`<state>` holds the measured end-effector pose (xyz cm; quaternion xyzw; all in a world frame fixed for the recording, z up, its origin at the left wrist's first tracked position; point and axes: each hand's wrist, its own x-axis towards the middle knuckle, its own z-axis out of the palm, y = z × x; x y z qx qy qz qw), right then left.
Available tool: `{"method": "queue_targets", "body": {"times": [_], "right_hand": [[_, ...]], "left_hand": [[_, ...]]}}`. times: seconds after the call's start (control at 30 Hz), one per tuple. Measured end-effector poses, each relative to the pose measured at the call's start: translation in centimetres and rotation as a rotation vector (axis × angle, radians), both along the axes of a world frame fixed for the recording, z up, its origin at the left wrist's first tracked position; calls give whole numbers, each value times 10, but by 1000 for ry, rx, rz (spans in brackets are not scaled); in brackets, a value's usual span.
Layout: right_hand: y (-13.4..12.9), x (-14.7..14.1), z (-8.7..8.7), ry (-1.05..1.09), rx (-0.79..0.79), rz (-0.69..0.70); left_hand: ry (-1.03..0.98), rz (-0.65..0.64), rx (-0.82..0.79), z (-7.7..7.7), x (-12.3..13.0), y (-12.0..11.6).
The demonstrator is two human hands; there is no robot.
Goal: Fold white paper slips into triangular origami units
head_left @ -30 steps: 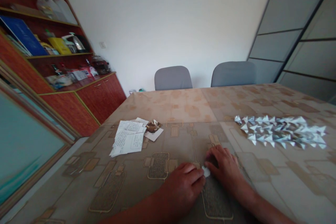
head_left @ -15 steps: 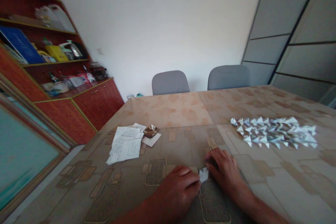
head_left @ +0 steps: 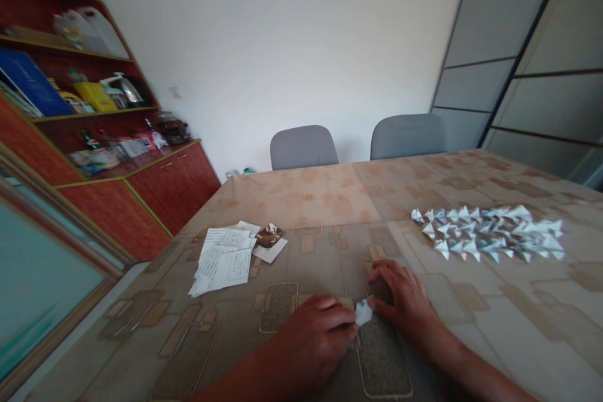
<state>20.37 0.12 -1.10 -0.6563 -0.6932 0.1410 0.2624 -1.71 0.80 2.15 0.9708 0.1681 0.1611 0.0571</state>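
A small folded piece of white paper (head_left: 363,313) is between my hands, close over the patterned tablecloth. My left hand (head_left: 323,333) pinches its left edge, fingers closed together. My right hand (head_left: 400,295) is at its other side, the thumb tip by the paper's right edge and the fingers spread away from the thumb. Whether that thumb presses on the paper I cannot tell. To the left lies a fanned pile of printed paper slips (head_left: 223,260). Off to the right stand rows of small folded paper pieces (head_left: 490,232) with pointed tips.
The table (head_left: 325,198) has a patterned cover. Beside the slips sits a brown-and-white crumpled item (head_left: 270,235). Two grey chairs (head_left: 304,147) stand at the far edge. A red-brown shelf cabinet (head_left: 174,191) is at the left, grey panelled doors (head_left: 480,75) at the right.
The fingers of my right hand have opened a little away from its thumb. My left hand keeps its hold on the folded paper. The view has shifted slightly.
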Motion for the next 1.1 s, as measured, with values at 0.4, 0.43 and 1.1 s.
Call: {"method": "queue_targets", "body": {"times": [0.4,0.43,1.1], "right_hand": [[-6,-20,4,17,68,-8],[-6,-22,3,8,85,-9],[7,5,8,-2,45,211]], "left_hand": [[73,96,0,4,1,-9],[75,99,2,3,2,-9],[155,66,-50,15,-3,-3]]}}
